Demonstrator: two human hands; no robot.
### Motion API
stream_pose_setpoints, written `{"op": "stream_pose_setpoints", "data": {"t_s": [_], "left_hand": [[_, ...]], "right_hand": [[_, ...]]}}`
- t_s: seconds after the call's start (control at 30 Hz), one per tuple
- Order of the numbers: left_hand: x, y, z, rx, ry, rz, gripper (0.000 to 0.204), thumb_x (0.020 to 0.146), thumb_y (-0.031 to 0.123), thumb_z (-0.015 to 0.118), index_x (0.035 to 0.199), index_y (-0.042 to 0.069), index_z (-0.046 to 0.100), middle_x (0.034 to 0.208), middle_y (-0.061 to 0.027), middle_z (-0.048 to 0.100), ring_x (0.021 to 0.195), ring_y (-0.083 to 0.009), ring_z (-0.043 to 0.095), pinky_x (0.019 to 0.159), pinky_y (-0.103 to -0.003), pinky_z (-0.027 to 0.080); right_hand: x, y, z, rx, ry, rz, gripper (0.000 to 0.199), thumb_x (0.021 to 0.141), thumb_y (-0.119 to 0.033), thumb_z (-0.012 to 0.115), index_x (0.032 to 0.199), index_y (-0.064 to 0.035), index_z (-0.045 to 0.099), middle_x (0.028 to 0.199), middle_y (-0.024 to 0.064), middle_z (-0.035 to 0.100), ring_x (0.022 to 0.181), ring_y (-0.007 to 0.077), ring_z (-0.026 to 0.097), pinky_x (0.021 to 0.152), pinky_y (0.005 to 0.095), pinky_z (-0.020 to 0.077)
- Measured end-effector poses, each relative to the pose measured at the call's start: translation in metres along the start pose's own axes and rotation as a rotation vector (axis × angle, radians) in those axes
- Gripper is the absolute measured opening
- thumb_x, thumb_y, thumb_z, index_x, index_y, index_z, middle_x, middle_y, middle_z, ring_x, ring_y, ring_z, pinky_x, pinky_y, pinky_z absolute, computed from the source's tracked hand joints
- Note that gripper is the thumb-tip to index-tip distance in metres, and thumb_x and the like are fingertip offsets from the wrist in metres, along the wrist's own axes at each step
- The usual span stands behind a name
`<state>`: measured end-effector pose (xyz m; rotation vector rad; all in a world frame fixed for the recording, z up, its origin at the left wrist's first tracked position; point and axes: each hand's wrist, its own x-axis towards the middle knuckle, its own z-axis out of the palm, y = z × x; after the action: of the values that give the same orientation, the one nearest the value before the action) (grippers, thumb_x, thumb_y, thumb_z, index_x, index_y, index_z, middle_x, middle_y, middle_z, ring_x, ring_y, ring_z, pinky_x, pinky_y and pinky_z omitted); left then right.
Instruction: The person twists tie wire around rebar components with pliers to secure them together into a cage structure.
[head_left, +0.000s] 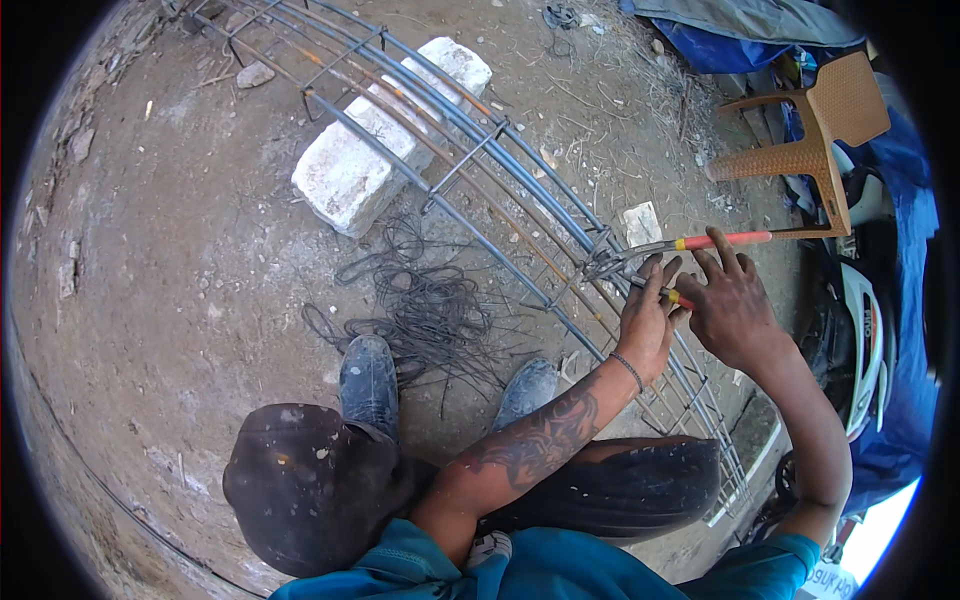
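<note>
A pair of pincers with red and yellow handles [735,240] is spread wide, its jaws at a wire-wrapped joint [603,262] on a long rebar cage [480,150]. Fingers of my right hand [738,308] lie over the upper handle, while its thumb side is by the lower handle. My left hand [645,325], a thin bracelet on its wrist, is closed around the lower handle beside the bars. Its fingertips partly cover that handle. A loose tangle of dark tie wire [425,305] lies on the ground, left of the joint.
The cage rests across a white block [375,150]. My shoes [369,385] stand near the wire, and my bent knees flank the cage's near end. A brown plastic chair [820,150], blue tarp [905,350] and a white-and-black motorbike [862,345] are at the right. A flat stone [640,224] lies past the joint.
</note>
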<state>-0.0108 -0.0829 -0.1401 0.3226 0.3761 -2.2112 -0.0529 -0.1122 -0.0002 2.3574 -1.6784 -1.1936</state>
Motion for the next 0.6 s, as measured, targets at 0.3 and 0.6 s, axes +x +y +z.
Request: {"op": "stream_pose_setpoints", "data": {"t_s": [0.3, 0.6], "left_hand": [[-0.008, 0.027, 0.014, -0.335, 0.024, -0.138, 0.046, 0.095, 0.042, 0.048, 0.131, 0.012, 0.042, 0.127, 0.001, 0.052, 0.115, -0.0138, 0.047, 0.093, -0.03, 0.035], [0.027, 0.023, 0.02, -0.553, 0.242, -0.197, 0.042, 0.088, 0.052, 0.053, 0.1, 0.012, 0.049, 0.099, -0.0021, 0.059, 0.095, -0.015, 0.058, 0.083, -0.033, 0.048]], "right_hand": [[0.015, -0.018, -0.024, -0.098, -0.054, -0.038, 0.029, 0.078, -0.013, 0.058, 0.107, -0.0147, 0.06, 0.124, 0.0157, 0.053, 0.134, 0.0346, 0.031, 0.101, 0.0502, 0.0321], [0.019, -0.002, -0.015, -0.046, -0.007, -0.069, 0.024, 0.074, -0.013, 0.061, 0.098, -0.0117, 0.061, 0.102, 0.0105, 0.057, 0.114, 0.0291, 0.047, 0.1, 0.0505, 0.0316]]}}
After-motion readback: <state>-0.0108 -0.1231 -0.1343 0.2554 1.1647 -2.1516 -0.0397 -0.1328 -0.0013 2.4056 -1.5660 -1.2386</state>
